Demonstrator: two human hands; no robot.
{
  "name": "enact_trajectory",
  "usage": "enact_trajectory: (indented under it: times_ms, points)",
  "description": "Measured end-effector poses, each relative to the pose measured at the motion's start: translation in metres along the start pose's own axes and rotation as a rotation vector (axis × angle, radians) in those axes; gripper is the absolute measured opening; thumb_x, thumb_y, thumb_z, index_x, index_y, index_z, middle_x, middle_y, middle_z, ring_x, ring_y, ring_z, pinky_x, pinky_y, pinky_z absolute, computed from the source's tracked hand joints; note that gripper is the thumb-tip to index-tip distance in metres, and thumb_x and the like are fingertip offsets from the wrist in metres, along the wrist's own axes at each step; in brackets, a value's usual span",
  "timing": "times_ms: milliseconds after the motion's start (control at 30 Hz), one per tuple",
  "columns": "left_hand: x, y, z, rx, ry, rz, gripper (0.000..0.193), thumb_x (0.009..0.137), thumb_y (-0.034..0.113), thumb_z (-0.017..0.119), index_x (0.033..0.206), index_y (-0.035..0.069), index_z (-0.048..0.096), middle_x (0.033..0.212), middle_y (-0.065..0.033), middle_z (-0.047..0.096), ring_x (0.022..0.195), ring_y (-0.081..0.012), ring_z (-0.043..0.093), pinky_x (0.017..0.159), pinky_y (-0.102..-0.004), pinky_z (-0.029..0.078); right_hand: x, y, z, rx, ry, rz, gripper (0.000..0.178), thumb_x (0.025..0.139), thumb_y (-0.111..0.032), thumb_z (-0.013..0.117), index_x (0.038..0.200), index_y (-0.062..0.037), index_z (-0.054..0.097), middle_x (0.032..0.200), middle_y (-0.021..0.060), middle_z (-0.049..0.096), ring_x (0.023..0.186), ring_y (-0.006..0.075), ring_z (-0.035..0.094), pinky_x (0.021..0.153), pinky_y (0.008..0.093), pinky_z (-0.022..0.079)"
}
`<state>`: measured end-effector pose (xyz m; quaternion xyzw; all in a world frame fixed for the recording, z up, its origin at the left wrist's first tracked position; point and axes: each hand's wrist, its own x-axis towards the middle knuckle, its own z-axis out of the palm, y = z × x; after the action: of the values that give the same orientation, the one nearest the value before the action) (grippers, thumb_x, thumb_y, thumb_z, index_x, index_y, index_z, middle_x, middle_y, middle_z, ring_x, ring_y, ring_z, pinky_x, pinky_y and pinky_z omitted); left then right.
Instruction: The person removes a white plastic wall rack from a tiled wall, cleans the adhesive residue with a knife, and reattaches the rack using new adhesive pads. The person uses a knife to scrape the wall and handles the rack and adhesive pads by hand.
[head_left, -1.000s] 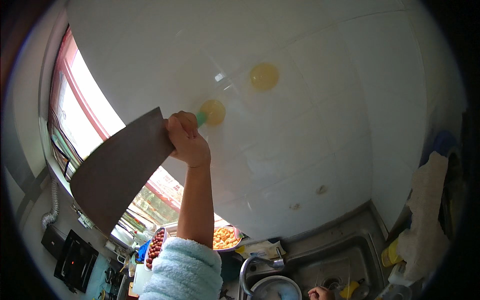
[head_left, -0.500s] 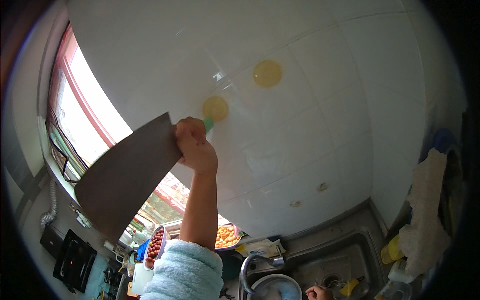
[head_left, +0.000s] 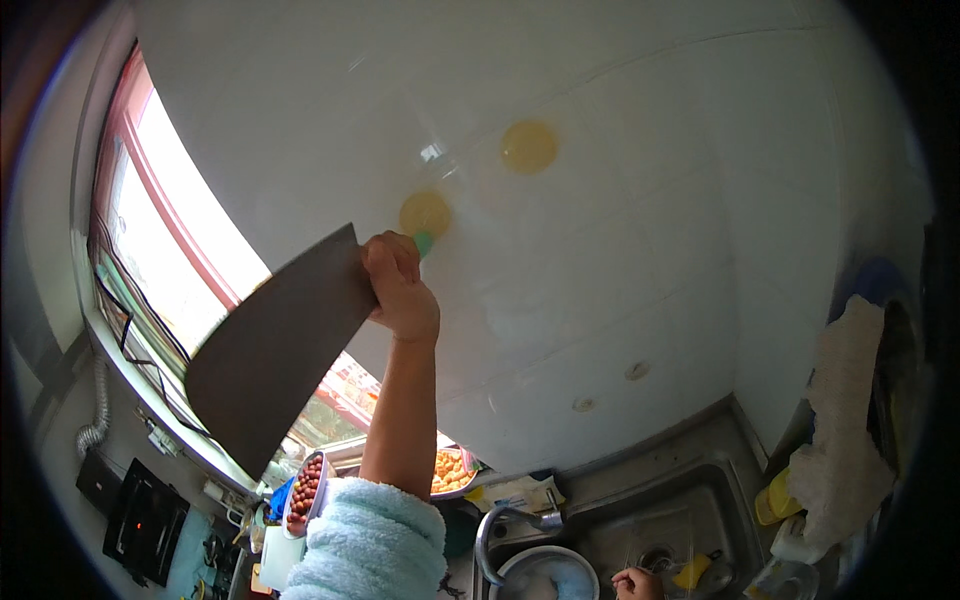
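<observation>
My left hand (head_left: 402,285) is raised in front of the white tiled wall (head_left: 600,270), wrapped round the handle of a cleaver (head_left: 285,355). The broad, dark grey blade slants down and to the left. The handle's green end pokes out beyond my fist, close to a round yellowish patch (head_left: 425,214) on the wall. Whether it touches the wall I cannot tell. At the lower edge my right hand (head_left: 638,584) shows only in part, its fingers curled. It is beside a white basin (head_left: 548,578) in the metal sink (head_left: 610,520); what it holds, if anything, is hidden.
A curved faucet (head_left: 485,545) stands over the basin. Behind my left forearm are a bowl of red round fruit (head_left: 305,495) and one of small orange pieces (head_left: 453,472). A beige cloth (head_left: 845,400) hangs at the right. A window (head_left: 165,220) is at the left.
The cleaver's blade has swung slightly to the right and its lower corner has shifted right. My left hand still grips it near the wall. The right hand has barely moved.
</observation>
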<state>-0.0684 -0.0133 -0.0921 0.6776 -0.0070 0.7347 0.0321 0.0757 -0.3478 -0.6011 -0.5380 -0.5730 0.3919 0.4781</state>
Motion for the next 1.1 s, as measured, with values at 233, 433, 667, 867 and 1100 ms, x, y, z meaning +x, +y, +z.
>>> enact_trajectory:
  times_ms: [233, 433, 667, 867, 1100]
  points:
    - [-0.006, -0.010, 0.006, 0.056, -0.155, 0.090, 0.023, 0.095, 0.010, 0.059, 0.075, 0.009, 0.047, 0.064, -0.0021, 0.041, 0.055, -0.0153, 0.040, 0.052, -0.0334, 0.031, -0.011, 0.024, 0.012, 0.097, -0.036, 0.083, 0.012, 0.096, -0.013, 0.068, 0.102, -0.0074, 0.076, 0.078, 0.0118, 0.073, 0.071, 0.0248, 0.072, 0.067, 0.0377, 0.055]
    - [-0.024, 0.003, 0.026, 0.356, -0.358, 0.472, 0.033, 0.073, 0.006, 0.079, 0.066, 0.008, 0.046, 0.063, -0.0098, 0.047, 0.053, -0.0302, 0.049, 0.049, -0.0406, 0.037, -0.017, 0.065, 0.007, 0.001, -0.087, 0.089, 0.012, 0.098, -0.012, 0.067, 0.104, -0.0059, 0.076, 0.095, 0.0113, 0.078, 0.090, 0.0218, 0.073, 0.082, 0.0380, 0.057]
    - [-0.038, 0.018, 0.032, 0.272, -0.405, 0.492, 0.025, 0.071, 0.003, 0.080, 0.070, 0.010, 0.056, 0.062, -0.0047, 0.053, 0.052, -0.0261, 0.053, 0.048, -0.0397, 0.041, -0.036, 0.090, -0.019, -0.098, -0.076, 0.107, 0.011, 0.100, -0.011, 0.068, 0.106, -0.0056, 0.075, 0.094, 0.0110, 0.077, 0.090, 0.0213, 0.073, 0.081, 0.0361, 0.058]
    - [-0.025, -0.001, 0.009, 0.242, -0.375, 0.491, 0.037, 0.074, 0.003, 0.080, 0.064, 0.011, 0.046, 0.060, -0.0044, 0.050, 0.050, -0.0266, 0.050, 0.046, -0.0396, 0.037, -0.041, 0.086, -0.016, -0.137, -0.045, 0.150, 0.010, 0.100, -0.010, 0.068, 0.106, -0.0059, 0.075, 0.093, 0.0104, 0.076, 0.087, 0.0202, 0.072, 0.079, 0.0355, 0.058]
    - [-0.011, -0.008, 0.010, 0.210, -0.329, 0.511, 0.024, 0.066, 0.005, 0.078, 0.070, 0.011, 0.056, 0.061, -0.0040, 0.053, 0.054, -0.0247, 0.054, 0.048, -0.0394, 0.040, -0.045, 0.088, -0.008, -0.152, -0.031, 0.180, 0.010, 0.100, -0.009, 0.067, 0.106, -0.0062, 0.075, 0.092, 0.0097, 0.075, 0.084, 0.0190, 0.072, 0.077, 0.0349, 0.058]
